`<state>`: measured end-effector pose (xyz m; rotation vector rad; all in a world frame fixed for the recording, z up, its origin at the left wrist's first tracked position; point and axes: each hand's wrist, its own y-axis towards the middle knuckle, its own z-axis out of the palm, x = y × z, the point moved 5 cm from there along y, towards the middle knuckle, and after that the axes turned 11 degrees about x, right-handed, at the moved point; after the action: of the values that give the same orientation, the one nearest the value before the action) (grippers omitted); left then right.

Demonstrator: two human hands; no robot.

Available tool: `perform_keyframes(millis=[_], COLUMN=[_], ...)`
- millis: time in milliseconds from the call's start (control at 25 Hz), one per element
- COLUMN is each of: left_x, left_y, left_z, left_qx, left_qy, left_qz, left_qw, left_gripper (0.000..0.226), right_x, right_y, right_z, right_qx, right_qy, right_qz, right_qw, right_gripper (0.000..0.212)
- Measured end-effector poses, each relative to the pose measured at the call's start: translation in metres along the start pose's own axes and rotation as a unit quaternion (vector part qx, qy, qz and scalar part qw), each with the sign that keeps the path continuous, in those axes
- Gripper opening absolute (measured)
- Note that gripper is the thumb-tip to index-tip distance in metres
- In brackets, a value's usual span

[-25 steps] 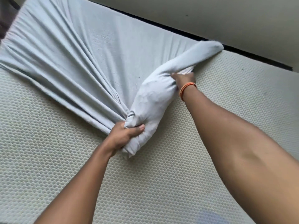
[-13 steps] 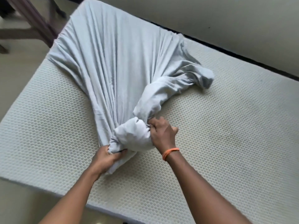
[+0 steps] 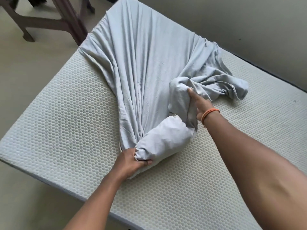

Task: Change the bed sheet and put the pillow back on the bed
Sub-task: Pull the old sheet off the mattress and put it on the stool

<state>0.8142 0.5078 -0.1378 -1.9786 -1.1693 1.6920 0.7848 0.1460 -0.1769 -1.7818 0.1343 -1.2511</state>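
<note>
Head view looks down on two bare forearms reaching over a bed. At about 7 o'clock from the picture's middle, the left hand (image 3: 131, 161) is clenched around the gathered end of the pale grey bed sheet (image 3: 146, 63), thumb on top, fingers wrapped under a bunched white roll of cloth. At about 3 o'clock, the right hand (image 3: 198, 105), with an orange band (image 3: 209, 114) at its wrist, pinches a raised fold of the same sheet, fingertips buried in the fabric.

Between the hands the rolled part of the sheet lies with its long axis running from 7 o'clock up toward 1 o'clock. From the left hand's grip the rest of the sheet fans out toward 12 o'clock, its folds converging on that hand and its wide end reaching the bed's far corner. A crumpled lobe trails off toward 3 o'clock beyond the right hand.

Bare mattress (image 3: 174, 188), cream with a honeycomb texture, shows around the sheet. Dark wooden furniture legs (image 3: 73, 22) stand on the floor at 11 o'clock.
</note>
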Motion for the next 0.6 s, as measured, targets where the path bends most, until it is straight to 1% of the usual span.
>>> perform_keyframes(millis=[40,80,120,160,200,240,280,320,360,400,480,520,560,600], left_x=[0.001,0.0,-0.001,-0.002,-0.004,-0.007,-0.011,-0.016,-0.023,-0.031,-0.056,-0.069,-0.082,-0.092], left_y=[0.001,0.002,0.003,0.003,0.003,0.003,0.002,0.002,0.002,0.002,0.005,0.011,0.02,0.031], left_z=[-0.002,-0.004,-0.006,-0.007,-0.009,-0.012,-0.016,-0.02,-0.024,-0.026,-0.031,-0.032,-0.032,-0.031], left_qx=[0.007,0.011,0.012,0.009,0.002,-0.014,-0.033,-0.058,-0.087,-0.117,-0.176,-0.176,-0.139,-0.081], left_qy=[0.003,0.008,0.014,0.024,0.035,0.045,0.062,0.097,0.149,0.209,0.292,0.33,0.386,0.437], left_qz=[0.006,0.012,0.018,0.026,0.035,0.049,0.067,0.086,0.102,0.113,0.138,0.148,0.149,0.145], left_qw=[1.0,1.0,1.0,0.999,0.999,0.998,0.995,0.99,0.98,0.964,0.93,0.916,0.9,0.884], left_gripper=[0.023,0.026,0.03,0.033,0.035,0.035,0.035,0.036,0.041,0.053,0.085,0.102,0.121,0.137], right_x=[0.005,0.015,0.032,0.045,0.049,0.04,0.023,0.005,-0.009,-0.014,-0.012,-0.01,-0.011,-0.015], right_y=[0.005,-0.002,-0.019,-0.04,-0.063,-0.088,-0.114,-0.133,-0.148,-0.156,-0.156,-0.155,-0.157,-0.158], right_z=[0.012,0.026,0.047,0.07,0.094,0.117,0.132,0.138,0.137,0.131,0.12,0.12,0.123,0.127], right_qx=[0.003,0.014,0.025,0.029,0.072,0.14,0.197,0.231,0.245,0.239,0.211,0.209,0.21,0.218], right_qy=[-0.013,-0.05,-0.13,-0.246,-0.356,-0.478,-0.595,-0.682,-0.737,-0.766,-0.768,-0.764,-0.764,-0.764], right_qz=[0.005,-0.015,-0.066,-0.143,-0.22,-0.254,-0.267,-0.272,-0.273,-0.259,-0.258,-0.267,-0.282,-0.299], right_qw=[1.0,0.999,0.989,0.958,0.906,0.829,0.732,0.638,0.568,0.538,0.547,0.549,0.541,0.529], right_gripper=[0.102,0.082,0.055,0.029,0.014,0.015,0.02,0.023,0.025,0.023,0.02,0.022,0.026,0.027])
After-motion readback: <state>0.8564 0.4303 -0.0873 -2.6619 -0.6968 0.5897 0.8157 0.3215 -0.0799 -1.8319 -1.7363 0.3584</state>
